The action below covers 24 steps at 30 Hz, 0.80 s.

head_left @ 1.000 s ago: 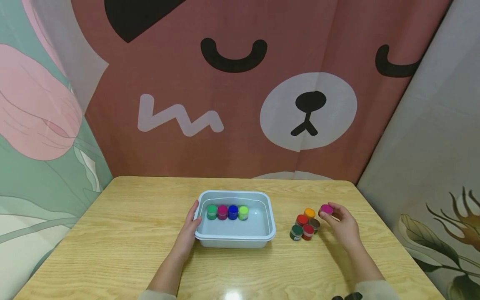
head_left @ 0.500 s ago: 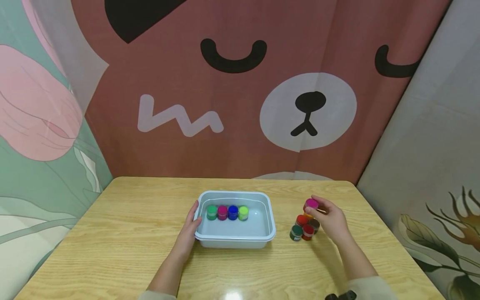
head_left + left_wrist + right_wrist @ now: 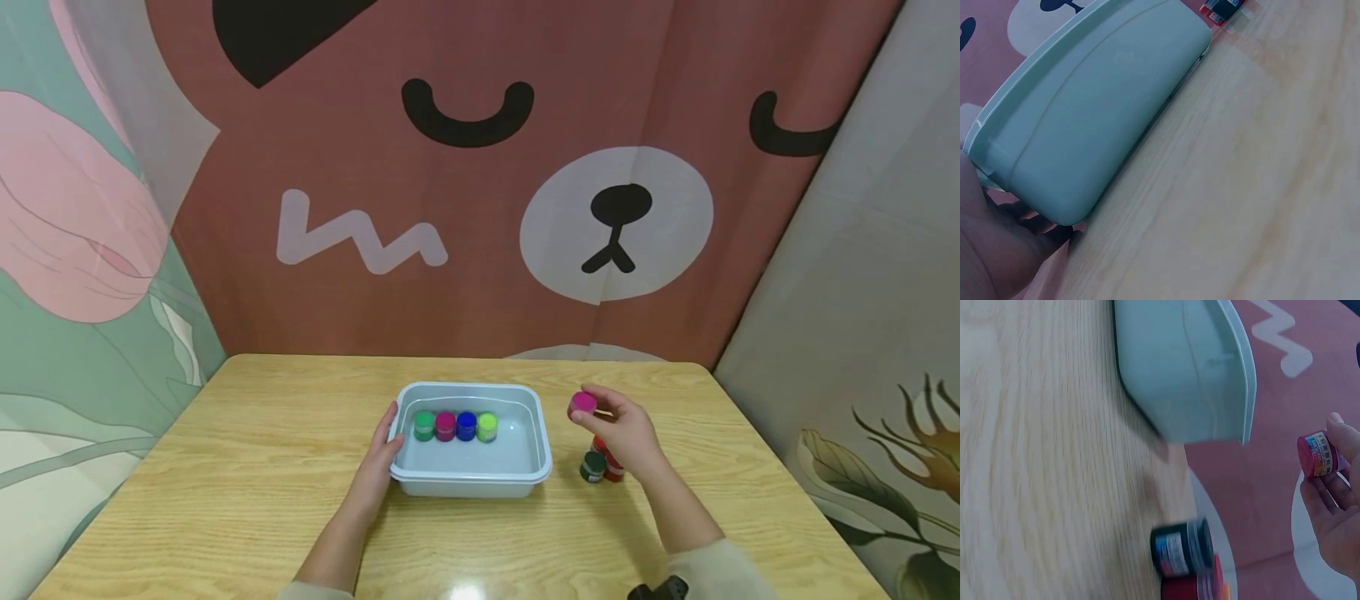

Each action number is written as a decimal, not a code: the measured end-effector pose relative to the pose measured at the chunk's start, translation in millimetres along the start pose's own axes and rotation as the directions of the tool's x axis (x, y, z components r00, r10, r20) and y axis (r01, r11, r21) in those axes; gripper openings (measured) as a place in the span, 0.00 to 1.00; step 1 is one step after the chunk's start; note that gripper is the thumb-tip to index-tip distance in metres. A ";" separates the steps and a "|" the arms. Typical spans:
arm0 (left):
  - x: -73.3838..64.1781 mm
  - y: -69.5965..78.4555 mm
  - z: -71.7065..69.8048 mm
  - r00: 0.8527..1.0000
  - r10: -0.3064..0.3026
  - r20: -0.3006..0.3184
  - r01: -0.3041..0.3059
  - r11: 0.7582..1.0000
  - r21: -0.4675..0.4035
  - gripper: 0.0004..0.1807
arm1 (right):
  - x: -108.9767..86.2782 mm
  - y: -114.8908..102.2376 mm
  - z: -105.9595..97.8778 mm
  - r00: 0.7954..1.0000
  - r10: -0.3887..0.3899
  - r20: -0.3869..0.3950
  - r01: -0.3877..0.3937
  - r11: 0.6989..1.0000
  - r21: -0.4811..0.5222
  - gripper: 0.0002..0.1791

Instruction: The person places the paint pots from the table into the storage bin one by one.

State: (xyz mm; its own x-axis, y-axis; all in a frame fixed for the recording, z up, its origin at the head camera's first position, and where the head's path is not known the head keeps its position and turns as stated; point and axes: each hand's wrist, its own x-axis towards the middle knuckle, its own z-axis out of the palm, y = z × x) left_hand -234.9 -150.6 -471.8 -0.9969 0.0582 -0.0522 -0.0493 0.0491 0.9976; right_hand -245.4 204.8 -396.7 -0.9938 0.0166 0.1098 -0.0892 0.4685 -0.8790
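A pale blue plastic tub (image 3: 470,478) stands on the table. My left hand (image 3: 372,469) grips its left end, thumb at the rim and fingers along the outer wall. Inside, a row of small paint pots runs from the left: a green pot (image 3: 424,426), a magenta pot (image 3: 446,426), a blue pot (image 3: 466,426) and a lime pot (image 3: 487,427). Between thumb and fingers, my right hand (image 3: 628,435) pinches another magenta paint pot (image 3: 582,405), raised off the table to the right of the tub. Its printed label (image 3: 1320,454) shows in the right wrist view.
Below my right hand, a dark green pot (image 3: 592,467) and a red pot (image 3: 614,468) stand close together on the wooden table (image 3: 225,500). Other pots there are partly or wholly hidden by the hand. A printed curtain (image 3: 360,317) hangs behind the table.
My right hand has carried the magenta paint pot leftward, over the group of pots, nearer the tub. The left hand and the tub have stayed put.
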 end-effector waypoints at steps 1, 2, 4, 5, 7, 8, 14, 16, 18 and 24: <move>0.0 -0.1 -0.1 1.000 -0.002 -0.001 0.002 1.000 0.003 0.32 | 0.3 -2.2 3.2 1.000 -0.011 0.005 0.011 1.000 0.010 0.33; 0.0 -0.1 -0.2 1.000 -0.004 -0.001 0.004 1.000 0.006 0.32 | 1.0 -3.9 6.4 1.000 -0.018 0.010 0.018 0.999 0.028 0.33; 0.1 -0.2 0.0 1.000 -0.005 -0.003 0.005 1.000 0.008 0.32 | 2.9 -6.3 12.7 0.999 -0.037 0.017 0.036 0.998 0.056 0.31; 0.0 0.0 0.3 1.000 -0.005 -0.005 0.005 1.000 0.009 0.32 | 3.9 -7.3 15.7 0.999 -0.046 0.020 0.044 0.997 0.068 0.30; -0.4 0.5 0.6 1.000 -0.002 -0.007 0.003 1.000 0.010 0.32 | 5.6 -9.5 21.6 0.998 -0.065 0.026 0.063 0.995 0.080 0.30; -0.4 0.6 0.7 1.000 -0.003 -0.008 0.003 1.000 0.009 0.32 | 6.5 -10.9 24.5 0.997 -0.071 0.030 0.069 0.994 0.082 0.29; -0.8 0.3 0.1 1.000 -0.011 -0.013 0.011 1.000 0.007 0.32 | 9.0 -23.9 39.3 0.995 -0.072 0.073 0.067 0.995 0.069 0.29; -1.0 0.3 0.0 1.000 -0.009 -0.013 0.009 1.000 0.007 0.32 | 9.9 -28.3 44.8 0.993 -0.075 0.088 0.069 0.995 0.065 0.29; -0.9 0.2 0.0 1.000 -0.005 -0.013 0.005 1.000 0.006 0.32 | 11.0 -31.8 51.1 0.992 -0.080 0.101 0.074 0.995 0.066 0.28; 0.0 -1.2 0.0 1.000 0.003 -0.011 -0.003 1.000 0.004 0.32 | 14.9 -40.5 73.6 0.984 -0.107 0.142 0.095 0.991 0.092 0.27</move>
State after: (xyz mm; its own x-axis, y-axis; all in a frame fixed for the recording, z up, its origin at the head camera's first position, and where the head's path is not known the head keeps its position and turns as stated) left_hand -234.8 -150.6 -473.0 -0.9977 0.0478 -0.0491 -0.0466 0.0525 0.9975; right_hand -261.5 121.1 -393.6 -0.9777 -0.1592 0.1367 -0.1889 0.3847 -0.9035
